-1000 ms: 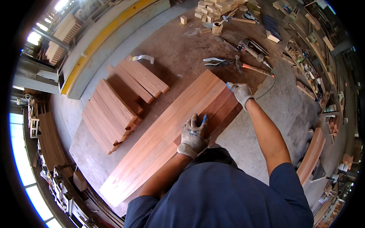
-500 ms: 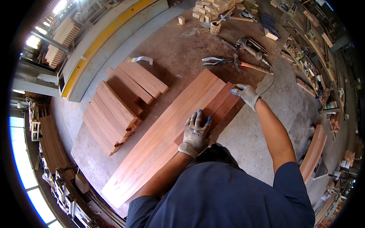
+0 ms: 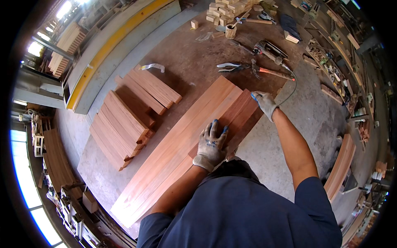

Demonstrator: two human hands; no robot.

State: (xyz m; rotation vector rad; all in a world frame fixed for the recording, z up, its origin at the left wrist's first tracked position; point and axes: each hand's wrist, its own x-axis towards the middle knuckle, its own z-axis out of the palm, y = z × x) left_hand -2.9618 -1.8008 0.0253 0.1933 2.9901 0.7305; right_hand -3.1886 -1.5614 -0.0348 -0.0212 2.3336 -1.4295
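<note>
In front of me a dark reddish-brown board (image 3: 241, 115) lies on top of longer, paler wooden boards (image 3: 165, 155). My left hand (image 3: 211, 144), in a grey glove with blue fingertips, rests on the dark board's near part with its fingers stretched out and spread. At the board's far right corner is my right hand (image 3: 266, 104), gloved the same way. Its fingers are bent over the edge and closed on the board; the thumb is hidden.
Cut wooden pieces (image 3: 120, 124) lie in stacks to the left. Beyond the boards are pliers (image 3: 230, 66), a hammer (image 3: 271, 73) and a corded power tool (image 3: 269, 51). Small wood blocks (image 3: 223, 12) are piled at the back. A yellow-striped beam (image 3: 107, 47) runs along the far left.
My right hand has shifted slightly, its fingers now bent more over the board's corner. The left hand stays spread on the board. The whole view has shifted a little.
</note>
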